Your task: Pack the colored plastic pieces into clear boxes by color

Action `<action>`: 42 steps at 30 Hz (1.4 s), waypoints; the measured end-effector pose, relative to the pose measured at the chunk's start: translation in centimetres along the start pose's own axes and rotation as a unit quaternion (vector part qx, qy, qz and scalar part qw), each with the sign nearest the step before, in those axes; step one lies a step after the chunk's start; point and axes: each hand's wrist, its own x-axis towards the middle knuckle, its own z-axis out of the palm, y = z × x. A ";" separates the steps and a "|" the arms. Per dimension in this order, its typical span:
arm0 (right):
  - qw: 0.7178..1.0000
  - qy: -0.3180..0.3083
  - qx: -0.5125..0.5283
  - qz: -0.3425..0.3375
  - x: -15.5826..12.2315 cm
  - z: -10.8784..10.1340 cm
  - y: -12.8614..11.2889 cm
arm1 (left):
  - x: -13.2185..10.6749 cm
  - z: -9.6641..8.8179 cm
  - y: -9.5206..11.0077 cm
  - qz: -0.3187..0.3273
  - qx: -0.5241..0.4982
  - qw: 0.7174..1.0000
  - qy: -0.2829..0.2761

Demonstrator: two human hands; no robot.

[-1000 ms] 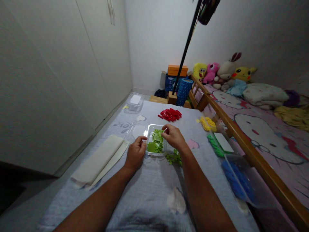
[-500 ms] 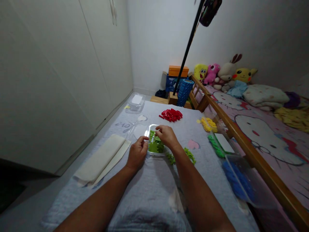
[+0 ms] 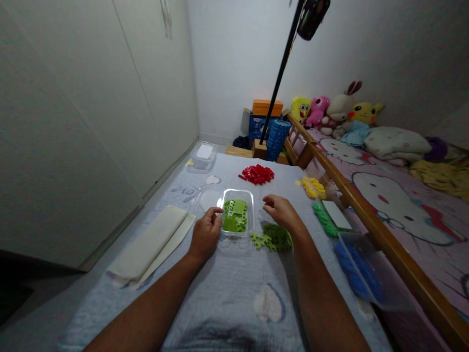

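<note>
A clear plastic box [image 3: 250, 198] stands on the cloth in front of me, with flat light-green toothed plastic pieces [image 3: 235, 216] lying in it. My left hand [image 3: 207, 231] is closed at the box's left rim, fingertips and thumb against it. To the right of the box, my right hand [image 3: 281, 211] hovers with its fingers slightly bent and apart; nothing shows in them. Below that hand, a loose pile of similar green pieces [image 3: 273, 238] rests on the cloth, partly hidden by my right wrist.
A heap of red pieces [image 3: 257, 174] lies farther back. Along the right edge are yellow pieces [image 3: 313, 187], green pieces [image 3: 324, 220] and a bin with blue pieces [image 3: 357, 269]. A folded cream cloth [image 3: 150, 244] lies left; another clear box [image 3: 203, 154] stands at the far left corner.
My right hand has moved from over the box to the right, toward the loose green pile. The green pieces in the box now show uncovered. My left hand stays at the rim.
</note>
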 end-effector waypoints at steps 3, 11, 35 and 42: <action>0.995 -0.048 -0.069 0.044 -1.1 -0.6 3.4 | 0.0 0.1 0.0 0.001 0.002 1.000 0.001; 0.991 -0.114 -0.049 0.053 -3.0 0.8 6.5 | 0.1 0.1 -0.1 0.007 0.008 1.000 0.006; 0.910 0.118 0.397 0.019 -1.8 0.4 2.1 | 0.0 0.0 -0.3 0.016 -0.008 1.000 -0.008; 0.951 0.147 0.272 -0.010 1.7 4.1 -3.3 | 0.0 -0.1 0.0 0.008 -0.013 1.000 -0.010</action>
